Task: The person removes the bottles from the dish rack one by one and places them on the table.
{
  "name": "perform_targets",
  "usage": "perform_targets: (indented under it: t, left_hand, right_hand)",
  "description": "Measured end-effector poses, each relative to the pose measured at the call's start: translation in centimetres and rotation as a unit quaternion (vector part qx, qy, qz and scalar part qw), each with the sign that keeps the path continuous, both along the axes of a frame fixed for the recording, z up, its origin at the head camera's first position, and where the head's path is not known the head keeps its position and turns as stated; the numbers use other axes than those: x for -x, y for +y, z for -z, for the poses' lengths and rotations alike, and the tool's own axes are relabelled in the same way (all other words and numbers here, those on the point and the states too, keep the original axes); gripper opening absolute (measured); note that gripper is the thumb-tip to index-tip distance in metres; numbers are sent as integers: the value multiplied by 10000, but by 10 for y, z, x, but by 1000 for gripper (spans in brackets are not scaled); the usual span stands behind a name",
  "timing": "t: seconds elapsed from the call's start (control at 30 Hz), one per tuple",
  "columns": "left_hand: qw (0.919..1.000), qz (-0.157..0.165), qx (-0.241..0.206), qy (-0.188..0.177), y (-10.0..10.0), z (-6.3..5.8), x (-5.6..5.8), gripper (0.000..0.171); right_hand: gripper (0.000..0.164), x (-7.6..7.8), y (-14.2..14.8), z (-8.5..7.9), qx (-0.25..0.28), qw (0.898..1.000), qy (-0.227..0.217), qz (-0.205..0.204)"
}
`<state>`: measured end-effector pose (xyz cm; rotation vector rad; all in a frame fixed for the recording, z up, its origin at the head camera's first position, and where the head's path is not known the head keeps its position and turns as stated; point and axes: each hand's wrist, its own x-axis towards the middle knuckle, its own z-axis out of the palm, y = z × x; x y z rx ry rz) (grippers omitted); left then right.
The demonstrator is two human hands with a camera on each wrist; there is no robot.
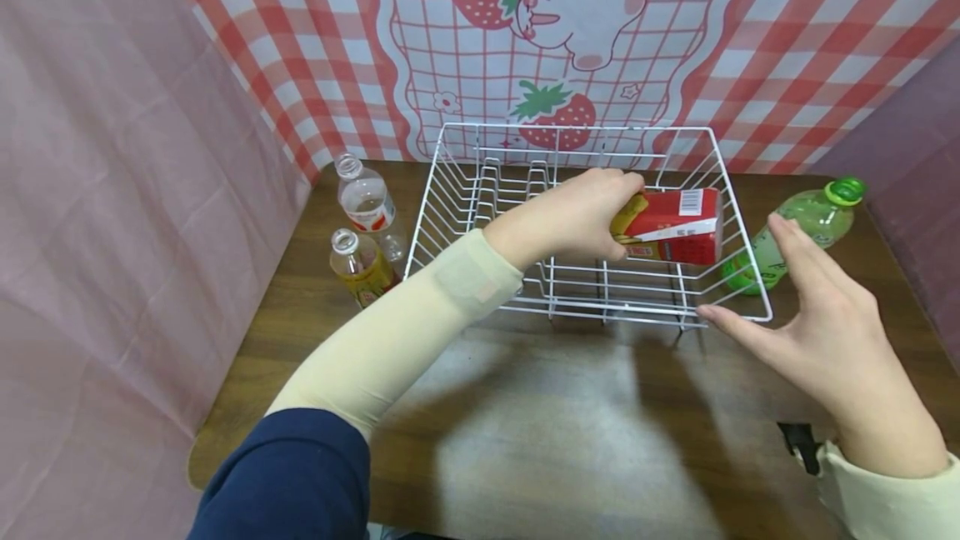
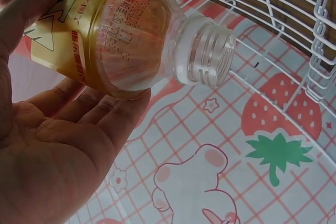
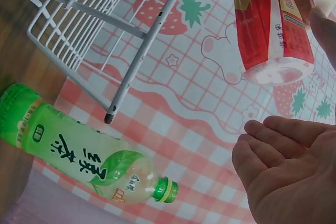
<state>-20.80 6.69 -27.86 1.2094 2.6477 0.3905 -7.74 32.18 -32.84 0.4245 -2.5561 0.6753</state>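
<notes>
My left hand (image 1: 588,211) holds a drink bottle (image 1: 678,227) with a red and yellow label, lying sideways above the white wire rack (image 1: 577,130). Its base points right. In the left wrist view the bottle's threaded neck (image 2: 212,53) has no cap, and thumb and fingers reach around the body. My right hand (image 1: 832,332) is held with thumb and fingers spread, holding nothing, close to the rack's front right corner. Behind that hand a green capped tea bottle (image 1: 813,215) stands beside the rack; the right wrist view shows the hand apart from both bottles.
Left of the rack stand two uncapped bottles, a clear one (image 1: 367,202) and a yellow-labelled one (image 1: 367,273). A checked strawberry cloth (image 1: 300,48) hangs behind the wooden table (image 1: 540,440). Pink curtains (image 1: 97,232) border the left side.
</notes>
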Motion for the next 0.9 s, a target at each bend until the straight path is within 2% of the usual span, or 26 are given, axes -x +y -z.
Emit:
perform_targets:
  t: [0.43,0.6,0.9]
  left_hand:
    - [9998,-45,181,55,0,0,-6,56]
    - [9994,-110,294,130,0,2,-9,60]
    - [9987,-109,439,228,1,5,-15,58]
  right_hand:
    - [118,-1,-10,-4,23,9996,291,0]
    - [118,0,-11,-6,10,9996,270,-46]
    - [114,2,-15,-8,-48,9996,225,-137]
